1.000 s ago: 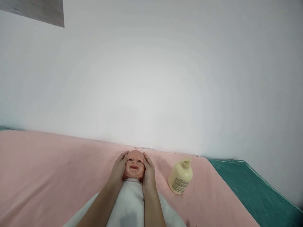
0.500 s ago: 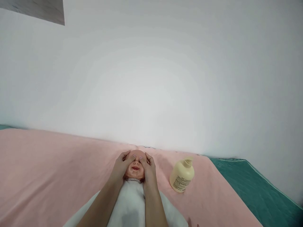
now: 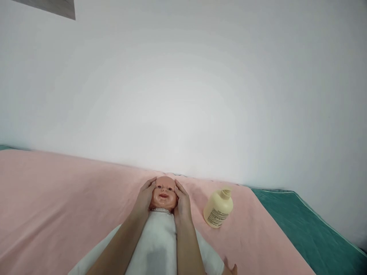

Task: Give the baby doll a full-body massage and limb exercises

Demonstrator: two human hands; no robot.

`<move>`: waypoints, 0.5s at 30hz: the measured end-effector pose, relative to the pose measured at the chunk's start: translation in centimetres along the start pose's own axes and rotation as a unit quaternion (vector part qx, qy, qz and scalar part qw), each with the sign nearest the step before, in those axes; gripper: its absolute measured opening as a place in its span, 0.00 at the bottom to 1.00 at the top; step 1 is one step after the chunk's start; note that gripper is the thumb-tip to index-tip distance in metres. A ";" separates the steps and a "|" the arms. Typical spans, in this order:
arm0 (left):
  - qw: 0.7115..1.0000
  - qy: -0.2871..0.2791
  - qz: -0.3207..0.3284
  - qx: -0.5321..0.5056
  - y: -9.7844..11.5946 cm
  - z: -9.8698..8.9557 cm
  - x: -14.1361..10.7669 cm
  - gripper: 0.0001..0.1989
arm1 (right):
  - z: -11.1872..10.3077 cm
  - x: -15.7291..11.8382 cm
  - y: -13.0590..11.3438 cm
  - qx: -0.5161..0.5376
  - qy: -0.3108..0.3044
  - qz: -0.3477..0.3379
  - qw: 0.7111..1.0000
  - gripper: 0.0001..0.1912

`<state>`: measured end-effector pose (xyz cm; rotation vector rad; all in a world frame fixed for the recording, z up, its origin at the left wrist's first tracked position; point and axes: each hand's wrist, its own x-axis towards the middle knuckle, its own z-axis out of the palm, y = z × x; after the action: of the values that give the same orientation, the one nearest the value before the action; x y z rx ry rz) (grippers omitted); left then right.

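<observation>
A baby doll (image 3: 164, 194) in a white garment lies face up on a pink cloth, its head toward the wall. My left hand (image 3: 145, 196) cups the left side of the doll's head, with the thumb near its temple. On the other side, my right hand (image 3: 182, 200) rests against the head in the same way. The doll's eyes and mouth show between my hands. To the right stands a pale yellow pump bottle (image 3: 218, 208) with printed text.
The pink cloth (image 3: 71, 194) spreads over a green surface (image 3: 309, 225), which shows at the right. A white wall (image 3: 183, 91) rises behind, with a grey patch (image 3: 57, 7) at its upper left.
Both thumbs have slid outward from over the doll's eyes to the sides of its head, so the eyes now show. The view has shifted slightly.
</observation>
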<state>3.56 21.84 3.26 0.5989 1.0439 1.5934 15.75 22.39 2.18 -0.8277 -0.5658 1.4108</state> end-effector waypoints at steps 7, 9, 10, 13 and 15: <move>1.000 -0.008 0.016 0.004 0.5 0.3 -0.9 0.17 | -0.1 0.4 0.3 0.009 -0.012 -0.018 1.000 0.23; 0.999 -0.014 0.016 0.041 0.9 0.5 -1.4 0.19 | 0.1 0.4 0.4 -0.023 -0.007 -0.030 0.999 0.26; 0.998 -0.016 0.015 0.065 1.1 0.5 -1.5 0.20 | 0.2 0.4 0.4 -0.045 -0.004 -0.037 0.998 0.28; 0.993 -0.019 0.011 0.113 1.5 0.5 -1.6 0.23 | 0.4 0.4 0.5 -0.104 0.002 -0.053 0.993 0.34; 0.992 -0.018 0.008 0.124 1.5 0.4 -1.4 0.25 | 0.4 0.4 0.4 -0.134 0.008 -0.059 0.989 0.35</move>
<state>3.55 20.56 4.98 0.8020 1.2219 1.4711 15.24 22.83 2.04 -1.0004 -0.7909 1.2344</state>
